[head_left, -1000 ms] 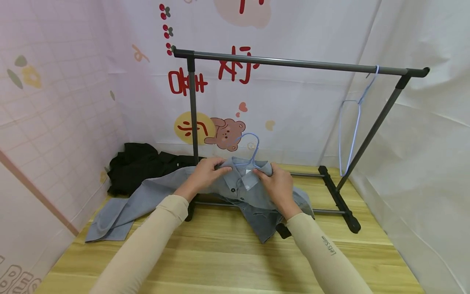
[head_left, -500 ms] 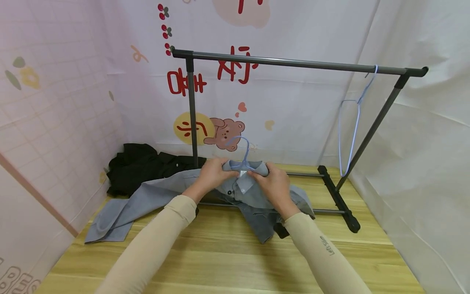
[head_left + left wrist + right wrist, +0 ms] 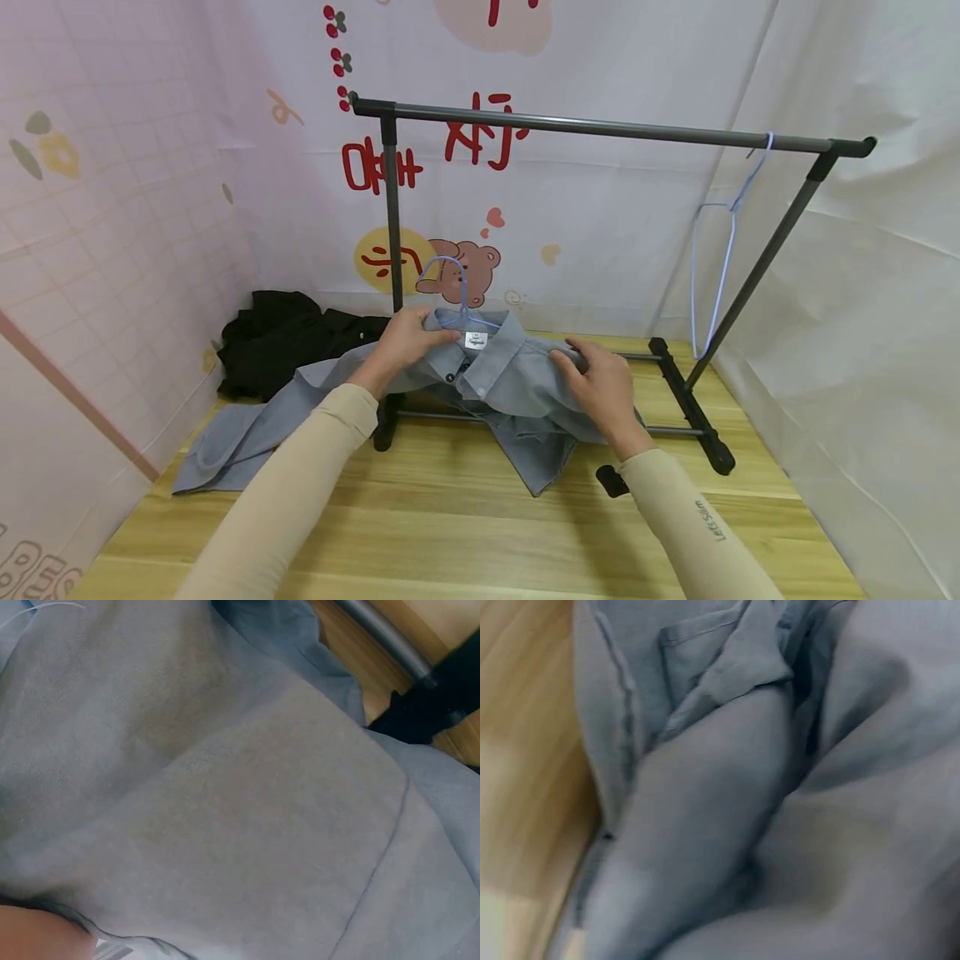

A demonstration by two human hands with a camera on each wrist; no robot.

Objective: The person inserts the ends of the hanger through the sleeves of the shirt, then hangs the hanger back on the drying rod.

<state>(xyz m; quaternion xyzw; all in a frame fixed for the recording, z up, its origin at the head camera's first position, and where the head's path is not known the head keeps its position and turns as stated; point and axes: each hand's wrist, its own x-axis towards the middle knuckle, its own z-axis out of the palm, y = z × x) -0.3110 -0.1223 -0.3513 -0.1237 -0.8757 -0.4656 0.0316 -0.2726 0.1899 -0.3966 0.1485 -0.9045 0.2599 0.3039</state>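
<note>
A grey-blue button-up shirt (image 3: 525, 375) is draped over the lower bars of a rack, with a long sleeve spread to the left. A light blue wire hanger (image 3: 464, 292) sits inside it, its hook standing out of the neck. My left hand (image 3: 405, 343) pinches the left side of the collar, thumb in front beside the white neck label (image 3: 476, 339). At the shirt's right shoulder, my right hand (image 3: 602, 390) holds the fabric between thumb and fingers. Grey cloth (image 3: 240, 810) fills most of the left wrist view. Blurred folds and a pocket (image 3: 697, 649) show in the right wrist view.
The dark metal rack (image 3: 600, 127) stands on a wood-grain table (image 3: 465, 533). Another blue hanger (image 3: 726, 250) hangs at its right end. A black garment (image 3: 277, 342) lies crumpled at the back left. Printed cloth walls enclose the back and sides.
My right hand has left the collar and moved right to the shoulder. My left hand has shifted slightly left with the collar. The hanger hook has moved left and up; the label shows more fully.
</note>
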